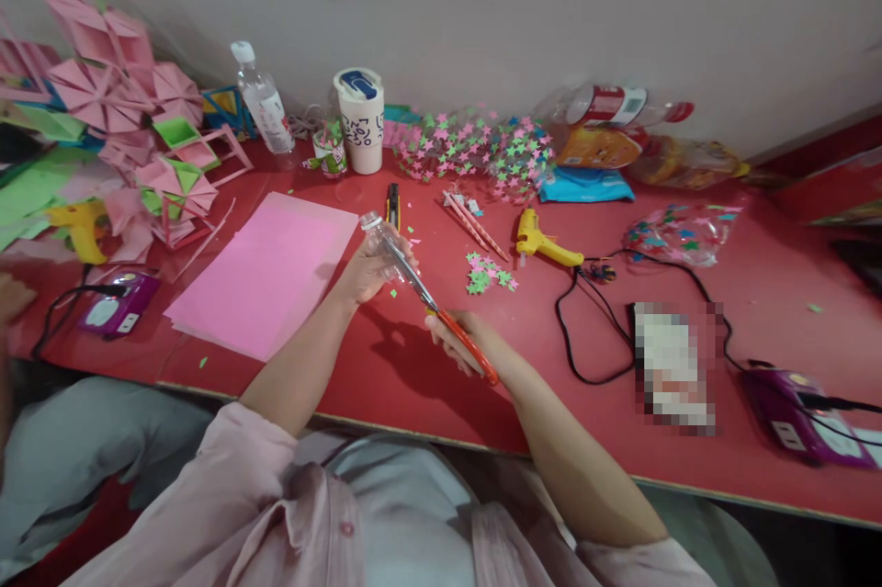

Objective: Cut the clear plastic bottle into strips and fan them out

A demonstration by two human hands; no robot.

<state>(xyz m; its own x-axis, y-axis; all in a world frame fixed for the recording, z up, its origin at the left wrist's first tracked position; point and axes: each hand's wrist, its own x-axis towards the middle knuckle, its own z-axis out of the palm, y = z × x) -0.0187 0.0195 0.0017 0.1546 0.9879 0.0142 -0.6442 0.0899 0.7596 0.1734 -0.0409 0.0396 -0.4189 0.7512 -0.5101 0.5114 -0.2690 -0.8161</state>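
1. Red tabletop [386, 366] runs along a pale wall, strewn with paper bits.
2. Left hand [368, 273] has its fingers wrapped round a small clear plastic bottle [380, 242], held above the tabletop, neck pointing up and left.
3. Right hand [460, 339] has its fingers closed on the orange handles of the scissors [441, 316]; the steel blades lie against the bottle's side.
4. Just left lies a pink paper sheet [265, 275]; a yellow glue gun [541, 240] and paper stars [486, 273] sit to the right.
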